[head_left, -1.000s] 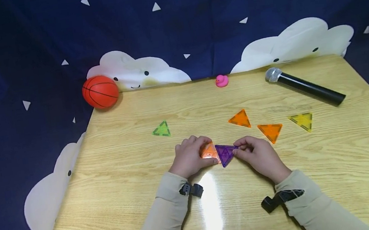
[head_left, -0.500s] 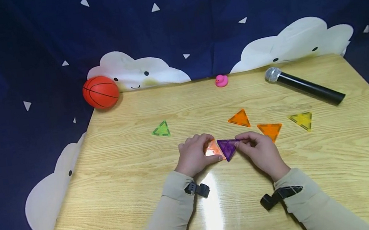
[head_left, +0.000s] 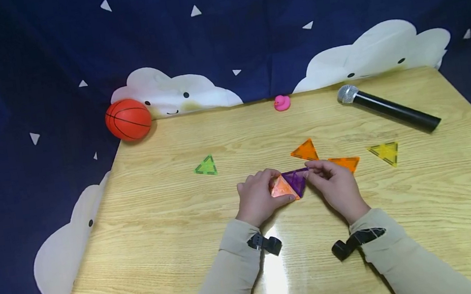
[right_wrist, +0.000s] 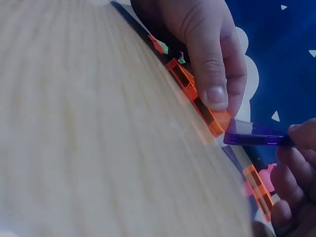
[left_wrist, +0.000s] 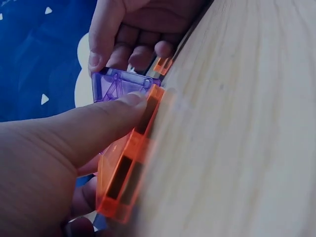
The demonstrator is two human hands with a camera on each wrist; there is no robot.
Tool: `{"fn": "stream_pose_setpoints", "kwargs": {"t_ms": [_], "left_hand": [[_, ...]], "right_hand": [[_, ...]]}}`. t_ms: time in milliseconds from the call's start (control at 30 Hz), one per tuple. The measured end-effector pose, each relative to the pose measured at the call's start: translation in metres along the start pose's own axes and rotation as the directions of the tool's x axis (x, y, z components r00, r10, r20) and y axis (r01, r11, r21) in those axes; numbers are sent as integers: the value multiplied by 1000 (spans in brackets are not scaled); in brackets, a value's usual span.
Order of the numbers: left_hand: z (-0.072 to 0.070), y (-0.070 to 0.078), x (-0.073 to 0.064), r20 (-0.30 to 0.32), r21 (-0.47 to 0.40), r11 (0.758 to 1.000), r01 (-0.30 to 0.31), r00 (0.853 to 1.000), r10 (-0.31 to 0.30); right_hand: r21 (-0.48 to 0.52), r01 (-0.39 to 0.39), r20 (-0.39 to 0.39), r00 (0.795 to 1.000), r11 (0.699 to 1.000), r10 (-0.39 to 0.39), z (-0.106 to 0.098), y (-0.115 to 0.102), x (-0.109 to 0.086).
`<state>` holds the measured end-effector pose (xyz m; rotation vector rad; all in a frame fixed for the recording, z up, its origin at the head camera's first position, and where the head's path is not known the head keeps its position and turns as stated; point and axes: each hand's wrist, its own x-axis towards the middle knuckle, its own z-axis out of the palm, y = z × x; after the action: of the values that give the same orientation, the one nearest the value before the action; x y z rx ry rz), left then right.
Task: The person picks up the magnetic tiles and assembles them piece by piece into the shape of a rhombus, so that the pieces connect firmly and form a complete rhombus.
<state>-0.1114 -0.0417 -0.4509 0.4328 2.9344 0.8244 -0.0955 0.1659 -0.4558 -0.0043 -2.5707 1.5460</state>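
Near the middle of the table, my left hand (head_left: 261,197) holds a translucent orange triangular magnetic tile (head_left: 282,188) between thumb and fingers. Its thumb presses near one corner, as the left wrist view shows (left_wrist: 121,163). My right hand (head_left: 338,187) pinches a purple triangular magnetic tile (head_left: 297,182) by its outer corner. The two tiles lie edge against edge in the head view. From the right wrist, the purple tile (right_wrist: 256,139) appears tilted beside the orange tile's corner (right_wrist: 215,126). Just behind my right hand are two more orange tiles, one (head_left: 305,150) farther back and one (head_left: 346,163) partly hidden.
A green triangular tile (head_left: 206,165) lies to the left, a yellow one (head_left: 385,153) to the right. Along the back of the wooden table (head_left: 143,258) stand a red toy basketball (head_left: 129,120), a pink rubber duck (head_left: 282,103) and a black microphone (head_left: 391,109).
Both hands have shifted the held orange and purple tiles right and slightly away from the body. The right hand now covers part of the nearer loose orange tile.
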Motion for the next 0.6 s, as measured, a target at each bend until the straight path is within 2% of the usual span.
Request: {"fn": "stream_pose_setpoints", "kwargs": {"t_ms": [267,467,600], "left_hand": [[1,-5,0,2,-32,999,-21,1000,21],[-1,-12,0,0,-143,989,-47,999,48],[-5,-17,0,-24,-240,969,-52,999,48]], "right_hand": [[18,7,-23,1000,1000,-7,0,2,2],[17,8,-33,999,1000,-8,0,4,1],[30,19,-34,999,999,-18,-1,5,1]]}}
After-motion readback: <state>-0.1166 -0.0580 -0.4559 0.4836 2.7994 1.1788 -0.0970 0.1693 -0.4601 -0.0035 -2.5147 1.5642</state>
